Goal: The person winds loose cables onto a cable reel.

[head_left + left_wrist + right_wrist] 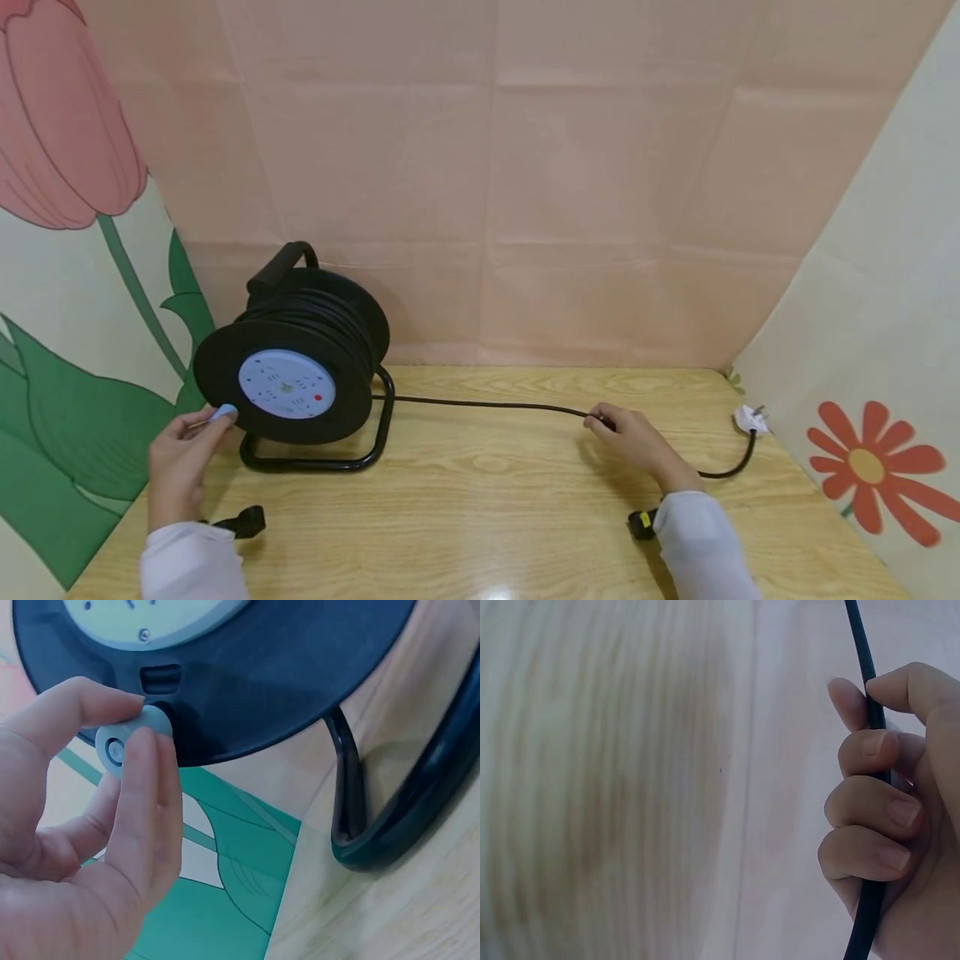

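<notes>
A black cable reel (292,367) with a pale round socket panel (287,384) stands on a tubular frame at the left. Thumb and fingers of my left hand (183,458) pinch the light-blue winding knob (116,750) at the lower edge of the reel's disc. From the reel the black cable (487,405) runs right, nearly straight, to my right hand (637,442). In the right wrist view, curled fingers (870,810) wrap round the cable. Beyond that hand the cable bends up to a white plug (750,419) at the table's right edge.
The reel stands on a wood-grain table (480,508) by a pink backdrop (525,183). Flower-print sheets flank both sides, with a red flower (873,467) at right. Black wrist straps show near the left cuff (246,522) and right cuff (641,525).
</notes>
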The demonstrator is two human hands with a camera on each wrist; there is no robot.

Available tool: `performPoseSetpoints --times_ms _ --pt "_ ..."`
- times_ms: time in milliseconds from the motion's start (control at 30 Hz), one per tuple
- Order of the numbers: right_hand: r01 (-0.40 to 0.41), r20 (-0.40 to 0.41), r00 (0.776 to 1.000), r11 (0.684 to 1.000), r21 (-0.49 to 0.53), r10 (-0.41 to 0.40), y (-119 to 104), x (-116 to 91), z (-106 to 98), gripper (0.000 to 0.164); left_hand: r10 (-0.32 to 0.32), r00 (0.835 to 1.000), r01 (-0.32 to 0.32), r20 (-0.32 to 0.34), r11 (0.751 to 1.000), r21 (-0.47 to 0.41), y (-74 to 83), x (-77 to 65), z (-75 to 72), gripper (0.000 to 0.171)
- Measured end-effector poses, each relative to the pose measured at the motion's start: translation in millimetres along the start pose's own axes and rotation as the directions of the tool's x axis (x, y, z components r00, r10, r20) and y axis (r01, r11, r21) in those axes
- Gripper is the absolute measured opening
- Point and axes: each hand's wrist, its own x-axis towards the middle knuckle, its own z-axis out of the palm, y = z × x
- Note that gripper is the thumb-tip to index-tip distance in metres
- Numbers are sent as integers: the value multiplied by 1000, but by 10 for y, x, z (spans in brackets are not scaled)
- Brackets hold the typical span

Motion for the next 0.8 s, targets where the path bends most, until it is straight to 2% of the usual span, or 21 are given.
performPoseSetpoints --times_ms 100,267,367,467,633,800 --pt "3 12 1000 1000 2 -3 -14 5 12 36 -25 997 25 71 1000 0 3 13 -42 29" --pt "-17 29 999 1000 -15 17 -24 -8 -13 34 -102 975 76 196 988 138 22 58 -116 42" --pt "-22 36 999 999 -24 23 -19 -14 -46 33 -131 962 102 238 986 129 36 88 -134 39" --pt "-3 46 999 1000 -31 5 -17 -1 -70 33 -116 962 96 248 991 91 53 101 -134 35" --pt "22 59 998 998 -59 -18 -19 27 -57 30 -47 974 41 221 999 30 77 97 -119 32" --pt "36 68 997 997 -73 -31 -42 36 -23 29 -24 982 24 190 1000 0 96 80 -106 30"
